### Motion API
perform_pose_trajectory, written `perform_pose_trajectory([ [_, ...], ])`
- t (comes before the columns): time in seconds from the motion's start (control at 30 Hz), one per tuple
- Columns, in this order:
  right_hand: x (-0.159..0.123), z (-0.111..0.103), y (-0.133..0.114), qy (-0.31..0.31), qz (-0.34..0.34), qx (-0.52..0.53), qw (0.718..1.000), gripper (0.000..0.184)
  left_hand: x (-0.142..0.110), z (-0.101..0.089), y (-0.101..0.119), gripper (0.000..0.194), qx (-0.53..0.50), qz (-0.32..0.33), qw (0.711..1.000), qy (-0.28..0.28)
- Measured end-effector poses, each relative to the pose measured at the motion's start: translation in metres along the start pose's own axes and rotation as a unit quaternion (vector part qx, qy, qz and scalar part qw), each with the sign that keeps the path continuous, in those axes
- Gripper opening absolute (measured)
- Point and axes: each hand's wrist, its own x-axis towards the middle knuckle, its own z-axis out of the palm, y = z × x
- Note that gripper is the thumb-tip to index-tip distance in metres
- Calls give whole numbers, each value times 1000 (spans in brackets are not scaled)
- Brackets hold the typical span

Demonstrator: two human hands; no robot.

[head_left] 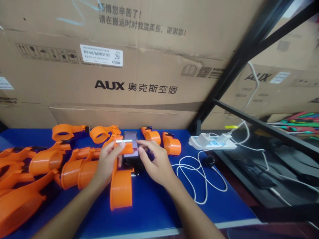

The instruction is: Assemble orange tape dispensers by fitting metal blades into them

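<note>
A round-drummed orange plastic dispenser (121,192) is gripped by the left hand (107,161) over the blue tabletop (152,205), its handle partly hidden; whether anything is pinched by the right hand (157,162) cannot be told.

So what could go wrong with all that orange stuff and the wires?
Maybe these things:
1. The orange piece in the left hand overlaps the phone in this view, so it might bump it if they're close.
2. Other orange pieces crowd around the left forearm, so a sideways move could knock some.
3. The loose white cable loops beside the right forearm and could get snagged.
</note>
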Motion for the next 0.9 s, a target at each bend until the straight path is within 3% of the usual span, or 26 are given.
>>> perform_pose_trajectory([
  [0.13,1,-1,-4,-19,20,56,998,23,-6,4,-4,32,56,-5,993,-99],
  [0.2,2,-1,-6,-33,27,66,997,16,-8,5,-3,33,78,-5,989,-122],
  [0.43,3,-6,-9,16,48,97,994,12,-6,5,6,27,75,-1,991,-113],
  [0.57,4,-15,-7,37,65,72,995,10,-1,-1,9,31,63,-7,995,-75],
  [0.63,5,-21,-4,67,72,58,993,9,2,-7,13,36,37,-13,998,-53],
  [0.73,6,-27,0,118,67,26,990,10,6,-18,20,48,-50,-40,996,-66],
  [0.8,6,-26,-1,84,46,12,995,10,7,-25,22,52,-118,-51,989,-79],
  [0.9,2,-16,-6,-101,-18,-31,994,13,6,-30,19,54,-152,-70,982,-91],
])
